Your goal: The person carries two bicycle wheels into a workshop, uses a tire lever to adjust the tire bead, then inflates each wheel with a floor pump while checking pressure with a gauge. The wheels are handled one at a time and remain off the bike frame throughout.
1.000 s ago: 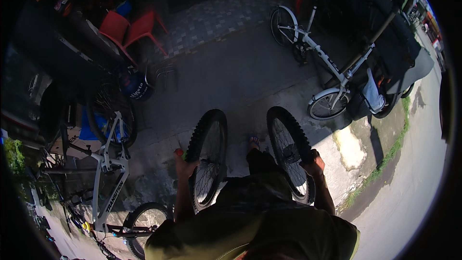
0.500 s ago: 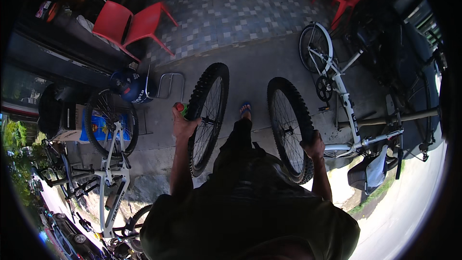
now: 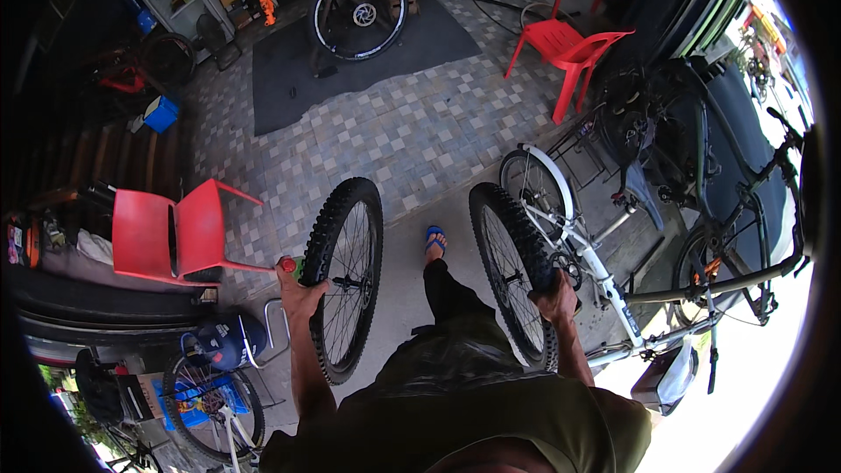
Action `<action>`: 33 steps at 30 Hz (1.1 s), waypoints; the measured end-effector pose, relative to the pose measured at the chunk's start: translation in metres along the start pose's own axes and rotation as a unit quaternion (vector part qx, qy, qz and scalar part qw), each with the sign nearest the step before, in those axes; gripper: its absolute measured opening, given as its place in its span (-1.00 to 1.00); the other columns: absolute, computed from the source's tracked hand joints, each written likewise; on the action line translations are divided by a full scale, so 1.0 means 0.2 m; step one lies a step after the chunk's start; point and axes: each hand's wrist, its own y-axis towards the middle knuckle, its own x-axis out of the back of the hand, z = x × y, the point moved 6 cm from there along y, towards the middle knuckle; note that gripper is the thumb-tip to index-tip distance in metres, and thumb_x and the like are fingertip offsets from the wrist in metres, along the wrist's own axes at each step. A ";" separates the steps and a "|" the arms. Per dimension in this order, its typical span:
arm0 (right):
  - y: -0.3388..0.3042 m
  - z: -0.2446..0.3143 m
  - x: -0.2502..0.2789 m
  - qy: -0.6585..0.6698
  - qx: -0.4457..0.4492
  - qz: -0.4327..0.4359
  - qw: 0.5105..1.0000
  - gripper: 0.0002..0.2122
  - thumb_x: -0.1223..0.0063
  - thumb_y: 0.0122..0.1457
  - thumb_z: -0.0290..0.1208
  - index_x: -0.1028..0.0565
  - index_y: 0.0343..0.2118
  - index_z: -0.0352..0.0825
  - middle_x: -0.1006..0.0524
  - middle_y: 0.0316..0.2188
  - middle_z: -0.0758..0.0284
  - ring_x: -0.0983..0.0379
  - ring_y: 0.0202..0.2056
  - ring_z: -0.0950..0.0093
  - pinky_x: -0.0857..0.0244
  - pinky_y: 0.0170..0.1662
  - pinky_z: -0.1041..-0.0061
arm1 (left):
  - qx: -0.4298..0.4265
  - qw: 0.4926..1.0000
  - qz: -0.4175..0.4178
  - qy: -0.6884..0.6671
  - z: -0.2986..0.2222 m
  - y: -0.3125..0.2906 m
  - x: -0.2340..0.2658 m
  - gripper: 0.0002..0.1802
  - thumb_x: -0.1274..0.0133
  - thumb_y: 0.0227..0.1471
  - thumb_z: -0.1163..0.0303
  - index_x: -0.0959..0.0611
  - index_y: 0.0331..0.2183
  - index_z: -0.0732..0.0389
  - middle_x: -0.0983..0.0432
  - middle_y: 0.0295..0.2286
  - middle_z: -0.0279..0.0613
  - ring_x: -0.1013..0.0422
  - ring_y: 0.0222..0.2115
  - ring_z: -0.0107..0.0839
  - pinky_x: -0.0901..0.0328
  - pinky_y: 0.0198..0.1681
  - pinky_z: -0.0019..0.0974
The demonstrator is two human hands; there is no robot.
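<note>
I carry two bicycle wheels with knobbly black tyres, both upright, one at each side of my body. My left hand is closed on the tyre of the left wheel. Held in that same hand is a bottle-like item with a red cap and a bit of green; the rest of it is hidden. On the right, my right hand grips the outer side of the right wheel by its tyre. Between the wheels one foot shows in a blue flip-flop.
Red chairs stand at left, another red chair at far right. A white bicycle is close beside the right wheel. Ahead lie a tiled floor, a dark mat and a bicycle wheel on a stand.
I have moved forward toward the tiled floor, and the view has tilted up to show the mat and stand. Both hands keep their hold on the wheels.
</note>
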 end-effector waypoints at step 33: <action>3.72 2.24 1.51 0.094 -0.056 -0.113 0.987 -0.32 -0.36 -0.18 -0.14 -0.50 0.08 -0.32 -0.57 -0.10 0.07 -0.54 -0.05 0.02 -0.41 0.01 0.11 | -0.133 0.973 0.175 0.070 -2.48 4.20 -2.20 0.09 -0.48 -0.32 0.34 -0.27 0.23 0.26 -0.37 0.10 0.11 -0.35 0.14 0.07 -0.18 0.29 -0.03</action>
